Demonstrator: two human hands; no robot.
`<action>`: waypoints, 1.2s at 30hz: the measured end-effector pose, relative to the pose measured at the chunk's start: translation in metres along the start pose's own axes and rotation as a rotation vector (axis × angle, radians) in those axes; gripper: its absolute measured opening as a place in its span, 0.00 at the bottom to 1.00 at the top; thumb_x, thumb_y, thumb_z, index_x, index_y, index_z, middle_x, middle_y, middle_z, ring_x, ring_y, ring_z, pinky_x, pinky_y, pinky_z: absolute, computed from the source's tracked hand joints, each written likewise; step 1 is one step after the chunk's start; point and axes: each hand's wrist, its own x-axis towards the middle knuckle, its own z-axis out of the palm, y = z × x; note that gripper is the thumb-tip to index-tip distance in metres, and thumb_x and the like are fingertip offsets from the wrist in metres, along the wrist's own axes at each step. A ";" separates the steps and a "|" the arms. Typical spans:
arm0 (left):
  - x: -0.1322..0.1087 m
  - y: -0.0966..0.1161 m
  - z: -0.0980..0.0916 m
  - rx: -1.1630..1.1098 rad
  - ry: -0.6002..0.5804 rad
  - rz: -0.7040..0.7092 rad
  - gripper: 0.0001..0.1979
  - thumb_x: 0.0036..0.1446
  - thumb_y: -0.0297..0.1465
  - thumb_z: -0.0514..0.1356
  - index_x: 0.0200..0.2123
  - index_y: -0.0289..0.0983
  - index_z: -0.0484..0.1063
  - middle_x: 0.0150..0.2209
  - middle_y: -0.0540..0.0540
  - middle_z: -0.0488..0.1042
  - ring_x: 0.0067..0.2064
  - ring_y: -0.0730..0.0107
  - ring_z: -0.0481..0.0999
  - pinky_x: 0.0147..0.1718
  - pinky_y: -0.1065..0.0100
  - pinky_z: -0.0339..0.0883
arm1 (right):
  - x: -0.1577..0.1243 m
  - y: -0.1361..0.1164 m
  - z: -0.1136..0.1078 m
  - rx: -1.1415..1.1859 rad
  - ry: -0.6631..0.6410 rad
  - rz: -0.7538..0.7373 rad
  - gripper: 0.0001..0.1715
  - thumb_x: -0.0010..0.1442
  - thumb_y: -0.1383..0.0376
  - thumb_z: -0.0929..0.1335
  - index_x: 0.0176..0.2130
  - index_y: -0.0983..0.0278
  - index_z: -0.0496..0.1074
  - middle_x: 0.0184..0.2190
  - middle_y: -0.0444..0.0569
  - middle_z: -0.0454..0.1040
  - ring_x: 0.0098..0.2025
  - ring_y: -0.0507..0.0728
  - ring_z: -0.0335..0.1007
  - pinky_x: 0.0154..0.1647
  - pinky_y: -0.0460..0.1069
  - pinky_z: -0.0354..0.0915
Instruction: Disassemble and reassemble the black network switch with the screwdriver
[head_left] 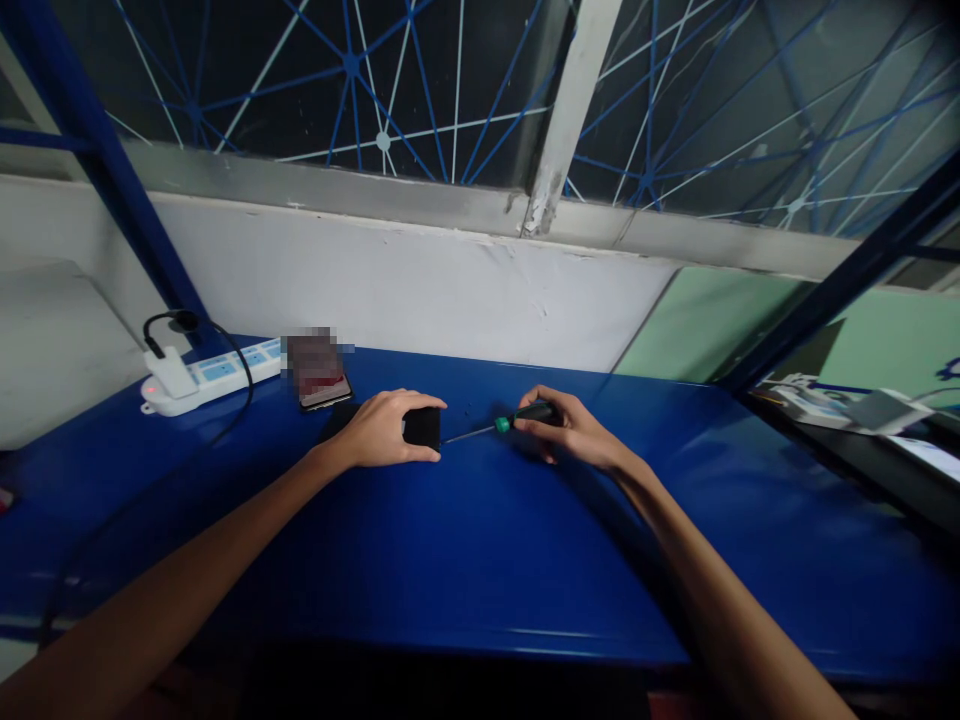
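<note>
My left hand [386, 428] grips a small black box-like object [422, 428] on the blue table [480, 560], thumb on the near side and fingers on the far side. What kind of object it is I cannot make out, since the hand covers part of it. In my right hand [566, 430] is a screwdriver [504, 424] with a green and black handle, fingers wrapped round it. Its thin metal shaft points left, and the tip is at or very near the right end of the black object. A few tiny dark bits [468, 410] lie just beyond the shaft.
A phone [321, 380], partly blurred out, lies behind my left hand. Left of it is a white power strip [217, 375] with a plug and a black cable [244, 400] running over the table. Items on a dark tray [847, 440] stand at the right. A wall rises behind.
</note>
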 end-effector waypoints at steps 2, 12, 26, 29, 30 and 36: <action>0.000 0.000 0.000 0.004 0.006 0.006 0.32 0.47 0.48 0.67 0.54 0.43 0.71 0.51 0.42 0.76 0.50 0.53 0.75 0.45 0.56 0.69 | 0.001 0.000 -0.001 -0.093 0.035 0.009 0.20 0.56 0.50 0.70 0.34 0.64 0.68 0.17 0.40 0.64 0.18 0.50 0.60 0.20 0.47 0.57; 0.000 0.001 0.000 0.005 -0.008 -0.012 0.32 0.46 0.48 0.67 0.54 0.43 0.71 0.51 0.42 0.75 0.50 0.52 0.75 0.45 0.56 0.69 | 0.000 -0.006 0.005 -0.107 0.081 -0.018 0.20 0.57 0.49 0.69 0.36 0.63 0.68 0.20 0.38 0.61 0.20 0.48 0.51 0.20 0.46 0.50; 0.000 -0.002 0.000 0.003 0.008 0.014 0.32 0.47 0.48 0.67 0.54 0.43 0.71 0.52 0.41 0.75 0.50 0.52 0.75 0.44 0.55 0.71 | 0.003 0.003 0.002 -0.227 -0.013 0.040 0.27 0.59 0.45 0.66 0.25 0.63 0.64 0.18 0.38 0.56 0.19 0.47 0.47 0.19 0.46 0.45; 0.000 -0.001 0.000 0.015 0.004 0.015 0.31 0.47 0.48 0.67 0.54 0.43 0.71 0.51 0.41 0.75 0.50 0.52 0.75 0.45 0.55 0.70 | -0.002 -0.004 0.001 -0.124 -0.090 0.121 0.23 0.53 0.49 0.72 0.38 0.61 0.65 0.19 0.35 0.61 0.15 0.46 0.49 0.15 0.44 0.46; 0.000 -0.001 0.000 0.016 0.004 0.014 0.31 0.47 0.48 0.67 0.54 0.43 0.71 0.51 0.41 0.75 0.50 0.52 0.75 0.45 0.55 0.70 | -0.003 -0.006 0.000 -0.103 -0.098 0.131 0.24 0.52 0.49 0.73 0.38 0.61 0.64 0.18 0.35 0.61 0.14 0.46 0.49 0.14 0.44 0.47; 0.001 0.001 -0.001 0.020 -0.023 -0.005 0.32 0.47 0.48 0.67 0.55 0.44 0.71 0.52 0.42 0.75 0.51 0.52 0.74 0.46 0.55 0.69 | 0.001 -0.001 0.000 -0.236 0.019 0.058 0.27 0.55 0.43 0.69 0.24 0.63 0.65 0.17 0.41 0.62 0.18 0.48 0.54 0.17 0.46 0.49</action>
